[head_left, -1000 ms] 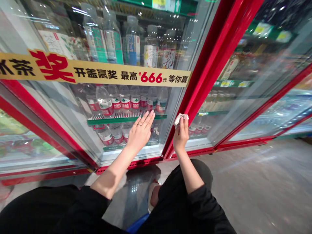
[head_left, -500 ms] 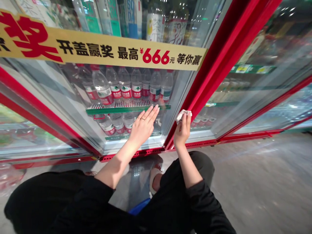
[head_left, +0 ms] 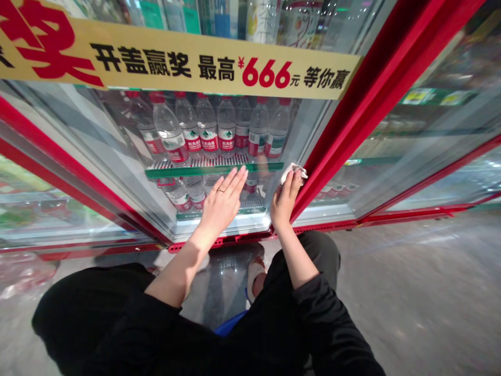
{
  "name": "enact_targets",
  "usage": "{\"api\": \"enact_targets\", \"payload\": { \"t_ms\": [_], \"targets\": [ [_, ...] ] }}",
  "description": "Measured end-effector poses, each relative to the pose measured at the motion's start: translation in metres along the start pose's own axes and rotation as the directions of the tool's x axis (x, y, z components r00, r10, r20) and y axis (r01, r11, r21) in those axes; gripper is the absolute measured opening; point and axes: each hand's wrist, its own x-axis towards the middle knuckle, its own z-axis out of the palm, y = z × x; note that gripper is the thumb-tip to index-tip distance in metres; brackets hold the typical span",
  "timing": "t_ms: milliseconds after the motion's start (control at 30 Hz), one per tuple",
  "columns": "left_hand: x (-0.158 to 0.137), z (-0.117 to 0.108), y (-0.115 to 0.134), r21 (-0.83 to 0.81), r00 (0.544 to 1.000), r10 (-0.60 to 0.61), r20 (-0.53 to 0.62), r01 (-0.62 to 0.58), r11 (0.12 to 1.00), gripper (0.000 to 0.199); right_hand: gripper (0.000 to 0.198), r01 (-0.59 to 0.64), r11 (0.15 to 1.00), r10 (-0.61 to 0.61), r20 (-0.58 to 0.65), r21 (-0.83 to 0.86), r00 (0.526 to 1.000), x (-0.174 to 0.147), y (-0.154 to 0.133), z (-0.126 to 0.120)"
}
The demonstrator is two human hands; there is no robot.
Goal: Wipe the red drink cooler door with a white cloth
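My left hand [head_left: 223, 198], a ring on one finger, lies flat with straight fingers against the glass door [head_left: 117, 120] of a drinks fridge. Under the fingers of my right hand [head_left: 285, 201] is a crumpled white cloth or tissue [head_left: 294, 172], pressed at the glass edge beside the red door frame [head_left: 352, 120]. Part of it is covered by the fingertips. Behind the glass, water bottles with red caps [head_left: 207, 130] stand in rows on a green-edged shelf [head_left: 183, 172].
A yellow banner [head_left: 219, 65] with printed characters crosses the door above my hands. More fridge doors [head_left: 422, 156] stand to the right, over a grey floor [head_left: 410, 292]. At the far left, clear plastic-wrapped goods [head_left: 23, 274] sit on the floor. Something blue [head_left: 230, 324] shows below me.
My right hand has moved slightly up and left with the white cloth, from the red frame toward the glass edge. My left hand stays flat on the glass. The view has shifted a little.
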Motion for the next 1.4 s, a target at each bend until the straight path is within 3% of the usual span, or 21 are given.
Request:
{"api": "enact_targets", "payload": {
  "t_ms": [233, 400, 600, 733, 900, 1000, 1200, 1267, 1400],
  "targets": [
    [-0.011, -0.002, -0.019, 0.044, 0.999, -0.005, -0.038, 0.006, 0.999, 0.09, 0.083, -0.083, 0.992, 0.088, -0.056, 0.092, 0.995, 0.006, -0.012, 0.012],
    [-0.018, 0.005, -0.022, 0.041, 0.999, 0.005, -0.037, -0.004, 0.999, 0.092, 0.072, -0.021, 0.995, 0.015, 0.059, 0.099, 0.998, -0.012, -0.013, 0.018],
    [-0.03, 0.011, -0.023, 0.042, 1.0, 0.015, -0.012, -0.015, 0.999, 0.091, 0.069, -0.179, 0.974, 0.18, 0.005, 0.142, 0.984, -0.025, -0.017, 0.019],
    [-0.033, 0.009, -0.029, 0.056, 0.999, 0.046, 0.02, -0.047, 0.997, 0.091, 0.07, -0.097, 0.992, 0.102, -0.046, 0.085, 0.994, -0.009, -0.025, 0.027],
    [-0.035, 0.011, -0.034, 0.081, 0.996, 0.084, -0.004, -0.083, 0.993, 0.093, 0.067, 0.061, 0.998, -0.061, 0.06, 0.005, 0.996, -0.011, -0.024, 0.032],
    [-0.035, 0.013, -0.033, 0.074, 0.996, 0.085, -0.021, -0.083, 0.994, 0.093, 0.066, 0.014, 1.0, -0.015, 0.1, 0.013, 0.995, -0.023, -0.024, 0.029],
    [-0.036, 0.007, -0.034, 0.064, 0.995, 0.102, 0.014, -0.103, 0.993, 0.09, 0.07, -0.138, 0.985, 0.148, -0.092, 0.102, 0.985, -0.011, -0.038, 0.029],
    [-0.037, 0.004, -0.035, 0.071, 0.993, 0.113, 0.034, -0.116, 0.991, 0.089, 0.071, -0.112, 0.988, 0.121, -0.086, 0.104, 0.989, 0.001, -0.043, 0.03],
    [-0.039, 0.005, -0.036, 0.065, 0.994, 0.106, 0.036, -0.108, 0.992, 0.088, 0.066, 0.054, 0.997, -0.055, 0.025, 0.061, 0.998, 0.006, -0.043, 0.034]
  ]
}}
